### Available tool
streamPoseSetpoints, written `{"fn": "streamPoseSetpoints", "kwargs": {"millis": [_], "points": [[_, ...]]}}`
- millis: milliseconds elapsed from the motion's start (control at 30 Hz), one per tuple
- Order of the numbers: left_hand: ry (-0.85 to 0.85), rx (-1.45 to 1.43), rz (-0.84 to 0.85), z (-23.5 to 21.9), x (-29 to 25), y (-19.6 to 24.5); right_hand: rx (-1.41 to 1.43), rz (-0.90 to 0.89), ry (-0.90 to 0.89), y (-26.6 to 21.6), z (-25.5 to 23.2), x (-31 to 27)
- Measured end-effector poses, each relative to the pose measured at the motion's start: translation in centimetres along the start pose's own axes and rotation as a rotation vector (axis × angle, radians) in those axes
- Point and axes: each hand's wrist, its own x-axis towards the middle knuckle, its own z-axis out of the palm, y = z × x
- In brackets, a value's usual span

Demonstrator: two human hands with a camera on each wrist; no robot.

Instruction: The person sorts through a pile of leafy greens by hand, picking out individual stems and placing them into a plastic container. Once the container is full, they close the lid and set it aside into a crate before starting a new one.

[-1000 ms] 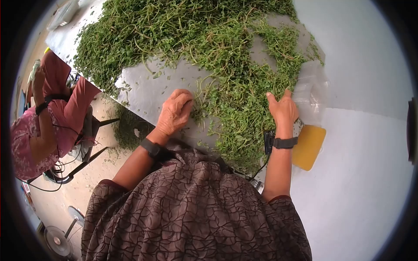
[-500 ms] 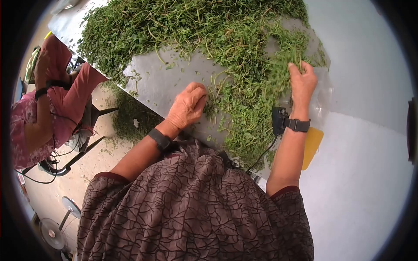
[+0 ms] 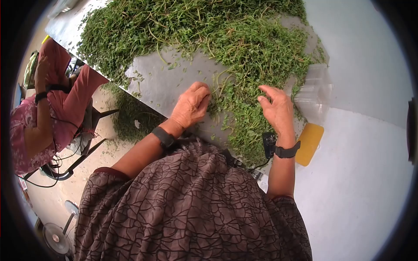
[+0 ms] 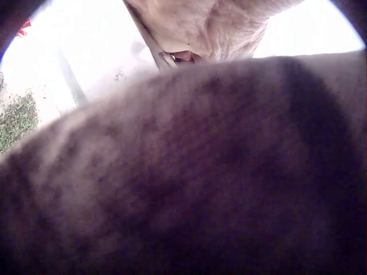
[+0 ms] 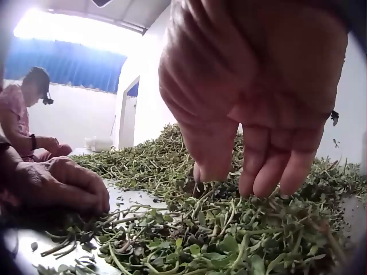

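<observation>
A large heap of leafy green stems (image 3: 191, 30), purslane-like, covers the table, with a looser band running down toward the person. Over that band, near its right side, the right hand (image 3: 276, 108) has its thumb and forefinger apart with nothing between them. In the right wrist view the fingers (image 5: 266, 166) of this hand point down, tips right at the leaves. The left hand (image 3: 191, 104) rests on the grey tabletop (image 3: 178, 74) at the band's left edge, fingers bent under. Its fingertips are hidden, and I cannot tell whether they hold a stem.
Crinkled clear plastic (image 3: 315, 93) lies right of the greens, with a yellow board (image 3: 310, 143) below it. Another person (image 3: 39, 117) sits on a chair at the left. More greens (image 3: 133, 128) lie on the floor beside the table. A white wall (image 3: 365, 174) is at the right.
The right hand lifted a bunch of greens at the right, then came back left and down without it. Greens now cover the bare grey patch at upper right. The left hand kept its pose.
</observation>
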Motion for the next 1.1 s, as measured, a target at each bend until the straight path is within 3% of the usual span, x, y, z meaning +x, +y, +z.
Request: {"fn": "streamPoseSetpoints", "kwargs": {"millis": [167, 433, 600, 733, 900, 967, 1100], "points": [[-0.02, -0.006, 0.009, 0.0, -0.1, -0.2, -0.166, -0.248, -0.087, 0.8, 2.7, 0.1], [-0.032, -0.013, 0.023, 0.1, -0.1, -0.4, -0.319, -0.337, -0.074, 0.0, 4.1, -0.5], [-0.038, -0.014, 0.021, 0.0, 0.0, -0.2, -0.144, -0.401, -0.192, -0.8, 3.8, -2.0], [-0.037, -0.023, 0.037, 0.0, 0.1, -0.2, 0.055, -0.342, -0.253, -0.7, 2.3, -3.5], [-0.035, 0.016, 0.039, 0.3, 0.1, -0.3, 0.05, -0.197, -0.105, 0.4, 3.0, -3.7], [-0.036, 0.006, 0.036, 0.3, 0.1, -0.5, -0.057, -0.277, 0.032, 0.5, 4.6, -3.6], [-0.034, -0.003, 0.041, 0.2, 0.1, -0.2, -0.143, -0.327, 0.034, -0.7, 5.6, -4.4]]}}
